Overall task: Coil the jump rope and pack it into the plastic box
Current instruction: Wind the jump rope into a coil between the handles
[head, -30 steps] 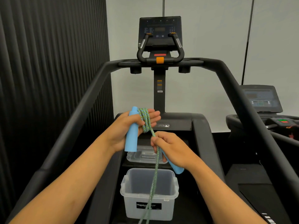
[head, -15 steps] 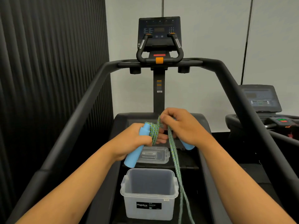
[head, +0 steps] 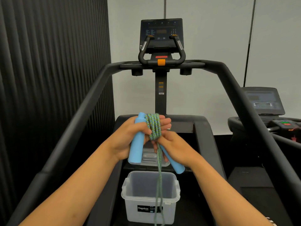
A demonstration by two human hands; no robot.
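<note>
My left hand [head: 130,136] grips one blue foam handle [head: 136,152] of the jump rope, held nearly upright. Several turns of the green braided rope [head: 154,128] are wound around that hand's fingers. My right hand [head: 175,145] holds the second blue handle [head: 173,162], which slants down to the right, and pinches the rope just under the coil. The loose rope [head: 158,185] hangs straight down in front of the open clear plastic box [head: 130,191], which stands on the treadmill belt below my hands.
The box's clear lid [head: 146,158] lies on the belt just beyond the box. Black treadmill side rails [head: 78,121] run along both sides, with the console [head: 161,35] ahead. A second treadmill [head: 263,101] stands to the right.
My right hand swung up over the left hand and came back down under it, laying another turn of rope on the fingers. The left handle tipped and returned upright.
</note>
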